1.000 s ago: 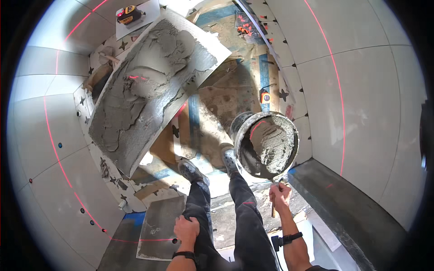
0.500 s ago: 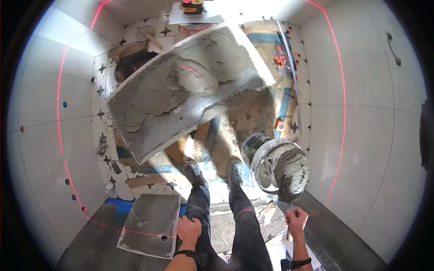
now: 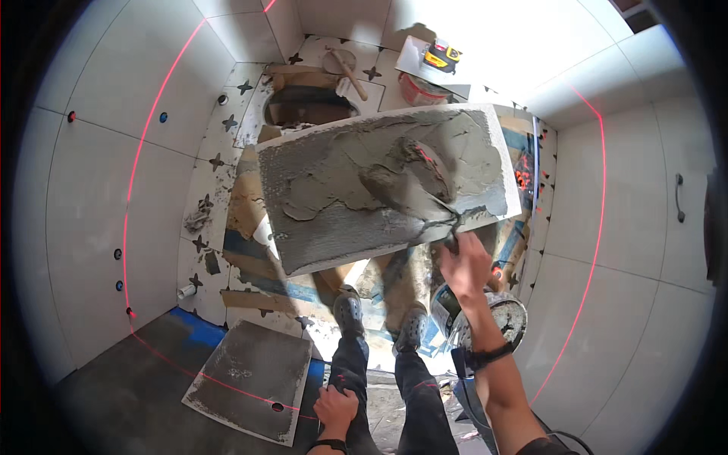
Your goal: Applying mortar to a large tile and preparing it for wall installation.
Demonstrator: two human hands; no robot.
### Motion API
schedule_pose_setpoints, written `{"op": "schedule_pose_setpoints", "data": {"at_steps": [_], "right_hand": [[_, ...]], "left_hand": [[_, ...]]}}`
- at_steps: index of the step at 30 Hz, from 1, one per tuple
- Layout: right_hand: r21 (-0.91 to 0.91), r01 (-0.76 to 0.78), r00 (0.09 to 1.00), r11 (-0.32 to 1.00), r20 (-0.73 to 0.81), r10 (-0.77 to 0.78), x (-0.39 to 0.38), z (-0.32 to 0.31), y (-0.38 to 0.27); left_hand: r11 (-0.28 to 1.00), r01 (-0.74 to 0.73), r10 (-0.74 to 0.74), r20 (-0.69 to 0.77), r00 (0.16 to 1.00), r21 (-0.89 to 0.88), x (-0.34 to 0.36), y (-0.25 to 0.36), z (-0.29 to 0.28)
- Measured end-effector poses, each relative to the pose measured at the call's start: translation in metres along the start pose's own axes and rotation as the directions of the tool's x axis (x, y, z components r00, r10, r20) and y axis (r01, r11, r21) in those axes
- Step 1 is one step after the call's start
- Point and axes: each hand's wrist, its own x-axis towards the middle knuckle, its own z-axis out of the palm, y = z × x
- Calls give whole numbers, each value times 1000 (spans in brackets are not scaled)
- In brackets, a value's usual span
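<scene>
My right hand (image 3: 466, 262) is closed on the handle of a trowel (image 3: 436, 216), its blade blurred and loaded with grey mortar. The trowel is over a large tile (image 3: 318, 243), lying back-up and thickly spread with mortar. Beneath my right forearm, the mortar bucket (image 3: 509, 315) is partly hidden. Down at the lower edge, my left hand (image 3: 337, 409) rests with curled fingers on my left knee, beside a smaller grey tile (image 3: 243, 364) with a round hole.
Light tiled walls (image 3: 98, 212) carry red laser lines. A laser level (image 3: 441, 56) stands on a board (image 3: 413, 53) over a red pail (image 3: 421, 91). A mallet (image 3: 350, 76), tile spacers (image 3: 216, 161) and a long straightedge (image 3: 537, 159) lie around the floor.
My right hand has moved forward and up from the bucket, bringing the mortar-loaded trowel onto the large tile. My left hand has stayed on my knee. The view has swung round.
</scene>
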Motion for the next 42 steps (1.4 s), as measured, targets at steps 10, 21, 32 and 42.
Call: {"op": "schedule_pose_setpoints", "data": {"at_steps": [10, 21, 32, 42], "right_hand": [[-143, -169, 965, 975, 176, 194, 47, -28, -44], [-110, -233, 724, 966, 644, 247, 38, 128, -148], [-484, -16, 870, 875, 425, 251, 86, 46, 52], [265, -722, 572, 639, 748, 336, 81, 116, -112]], "left_hand": [[992, 51, -46, 51, 998, -117, 14, -17, -11], [986, 120, -113, 69, 991, -118, 27, -4, -23], [954, 211, -197, 86, 977, -213, 14, 22, -53], [966, 199, -183, 103, 978, -166, 10, 28, -30]]}}
